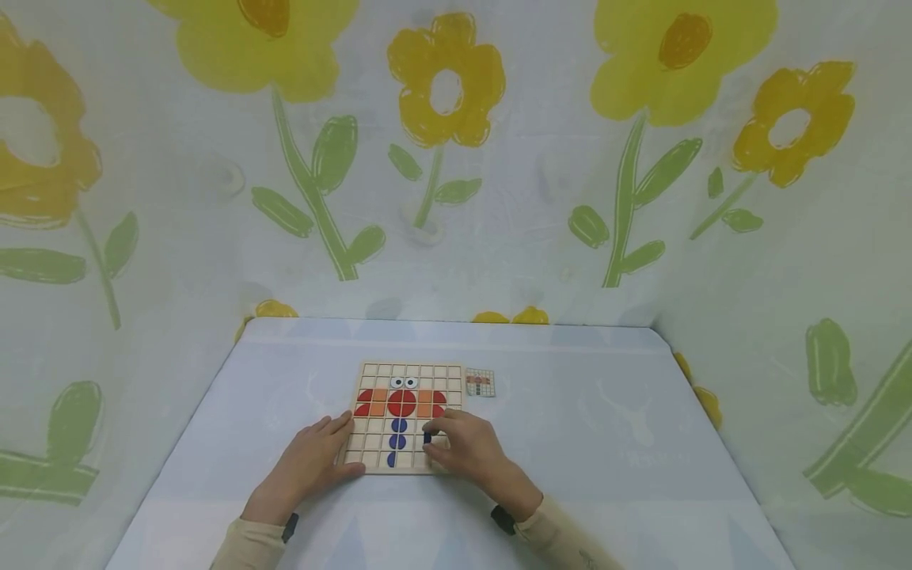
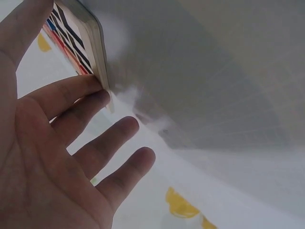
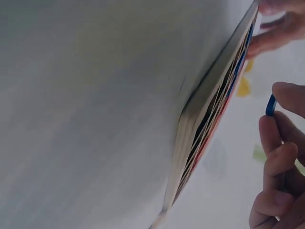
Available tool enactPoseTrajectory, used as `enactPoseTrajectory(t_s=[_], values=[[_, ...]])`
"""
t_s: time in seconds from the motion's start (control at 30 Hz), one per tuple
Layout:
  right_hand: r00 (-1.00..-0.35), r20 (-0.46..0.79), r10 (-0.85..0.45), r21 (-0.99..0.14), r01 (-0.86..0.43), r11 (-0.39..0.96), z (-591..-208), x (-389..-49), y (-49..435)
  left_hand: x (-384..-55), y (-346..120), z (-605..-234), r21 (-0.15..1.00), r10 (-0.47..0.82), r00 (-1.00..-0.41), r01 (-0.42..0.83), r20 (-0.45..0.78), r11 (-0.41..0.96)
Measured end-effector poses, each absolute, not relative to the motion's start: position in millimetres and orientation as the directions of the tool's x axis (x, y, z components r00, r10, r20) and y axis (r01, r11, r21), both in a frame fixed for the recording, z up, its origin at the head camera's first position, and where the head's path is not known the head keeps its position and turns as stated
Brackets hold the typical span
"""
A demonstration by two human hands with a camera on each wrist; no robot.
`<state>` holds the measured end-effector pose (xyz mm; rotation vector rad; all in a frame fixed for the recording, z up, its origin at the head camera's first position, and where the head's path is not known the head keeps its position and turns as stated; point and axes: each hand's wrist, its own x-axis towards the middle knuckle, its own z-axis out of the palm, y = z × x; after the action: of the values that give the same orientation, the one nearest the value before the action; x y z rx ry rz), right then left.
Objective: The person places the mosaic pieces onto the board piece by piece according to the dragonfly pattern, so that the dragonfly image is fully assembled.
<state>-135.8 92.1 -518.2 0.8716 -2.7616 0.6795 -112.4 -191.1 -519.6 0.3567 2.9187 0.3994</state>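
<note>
A square wooden grid board (image 1: 373,461) lies on the table, with red, orange and blue tiles and two eye tiles set in its cells. My left hand (image 1: 311,461) rests at the board's left side, fingers fairly straight; in the left wrist view, fingertips of the left hand (image 2: 71,129) touch the board's edge (image 2: 97,45). Above the board's lower right part, my right hand (image 1: 470,447) pinches a small blue tile (image 3: 270,105) between thumb and index finger. Blue half-round tiles (image 1: 399,442) run down the middle column, the lowest pair showing just its left half.
A small pattern card (image 1: 480,382) with a matching picture lies right of the board's top corner. The pale table (image 1: 570,427) is bordered by flower-printed cloth walls (image 1: 492,198) at the back and both sides.
</note>
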Motion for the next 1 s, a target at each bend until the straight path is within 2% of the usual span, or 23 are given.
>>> enactPoseTrajectory(t_s=[0.57,0.77,1.0], values=[[-0.813,0.087,-0.576,-0.286,-0.575,0.767,-524.2,-131.9,43.6,-113.2,-191.8,-517.7,0.288,0.268,-0.953,0.220,-0.138,0.932],[-0.810,0.081,-0.581,-0.219,-0.583,0.783,-527.4,-131.8,37.6,-113.2,-192.5,-518.6,0.292,0.271,-0.953,0.223,-0.133,0.930],[-0.805,0.089,-0.586,-0.226,-0.589,0.776,-529.8,-133.8,38.1,-112.7,-193.2,-518.9,0.281,0.265,-0.956,0.221,-0.129,0.934]])
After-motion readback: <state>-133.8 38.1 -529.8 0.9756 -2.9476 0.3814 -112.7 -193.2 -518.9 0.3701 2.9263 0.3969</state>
